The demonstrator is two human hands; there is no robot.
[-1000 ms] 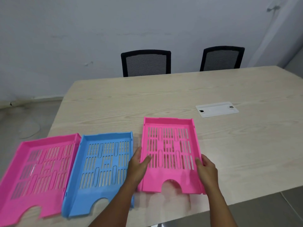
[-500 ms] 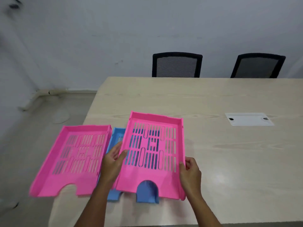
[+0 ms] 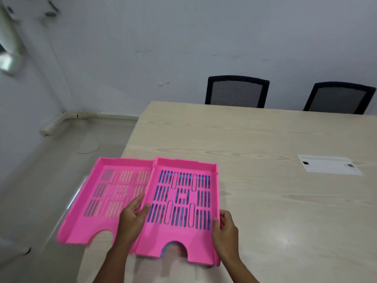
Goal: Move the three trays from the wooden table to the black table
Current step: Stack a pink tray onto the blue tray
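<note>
You are gripping the right-hand pink tray (image 3: 183, 203) by both long sides. Your left hand (image 3: 132, 217) is curling around its left wall, thumb lying inside on the slotted floor, fingers wrapping under the outer edge. Your right hand (image 3: 225, 229) is clamping the right wall near the front, thumb on the rim, fingers outside.

This tray is sitting directly over the blue tray (image 3: 167, 247), which is showing only as blue through the slots and as a thin blue edge at the front notch. I cannot tell whether the pink tray is fully seated in it or hanging just above.

The second pink tray (image 3: 106, 203) is lying just beside it on the left, their adjoining walls touching or overlapping. Its left part is hanging out past the worktop (image 3: 265, 139) edge, over the floor (image 3: 30, 180).

All three trays are sitting at the near left corner of the pale wooden worktop. A white cable hatch (image 3: 329, 167) is lying flush in the surface, well apart to the right. Two black mesh chairs (image 3: 236, 91) are standing at the far side against the wall.
</note>
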